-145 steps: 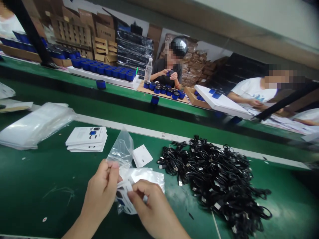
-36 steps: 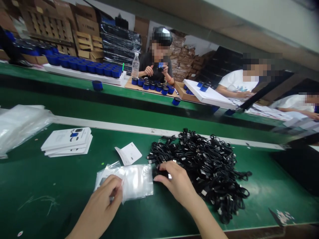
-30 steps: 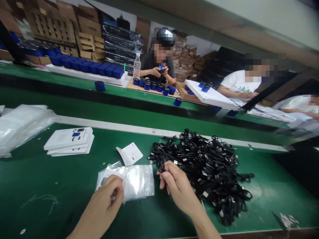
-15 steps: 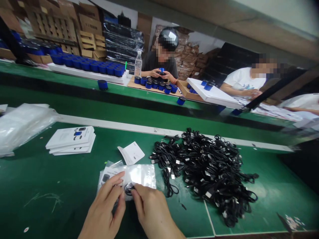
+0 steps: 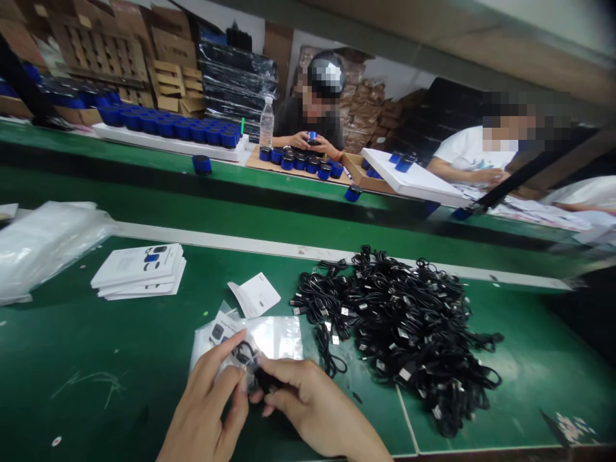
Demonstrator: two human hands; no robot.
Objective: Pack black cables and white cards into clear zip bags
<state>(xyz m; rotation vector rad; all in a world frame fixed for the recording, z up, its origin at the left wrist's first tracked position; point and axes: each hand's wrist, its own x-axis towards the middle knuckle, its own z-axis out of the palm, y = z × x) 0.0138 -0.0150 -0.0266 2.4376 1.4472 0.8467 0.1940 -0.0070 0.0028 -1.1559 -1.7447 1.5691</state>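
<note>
My right hand (image 5: 310, 398) grips a black USB cable (image 5: 264, 378), coiled into a bundle, with its looped end pointing up and left over a clear plastic bag (image 5: 279, 337). Thumb and fingers of my left hand (image 5: 209, 394) are closed at the bag's near edge, close to the cable. I cannot tell how much of the cable is inside the bag. A printed leaflet (image 5: 219, 328) shows at the bag's left side. Just behind lies a folded white leaflet (image 5: 260, 295). To the right spreads a big heap of black cables (image 5: 409, 333).
A stack of leaflets (image 5: 139, 273) and a pile of plastic bags (image 5: 52, 250) lie left on the green table (image 5: 96, 346). Across a raised green ledge (image 5: 231, 176) with blue, black-topped jars (image 5: 202, 165), co-workers sit; one person (image 5: 310, 122) handles a jar.
My right hand has shifted slightly right and turned, so more of the black cable shows between my hands. The cable loop now stands further up and left over the bag.
</note>
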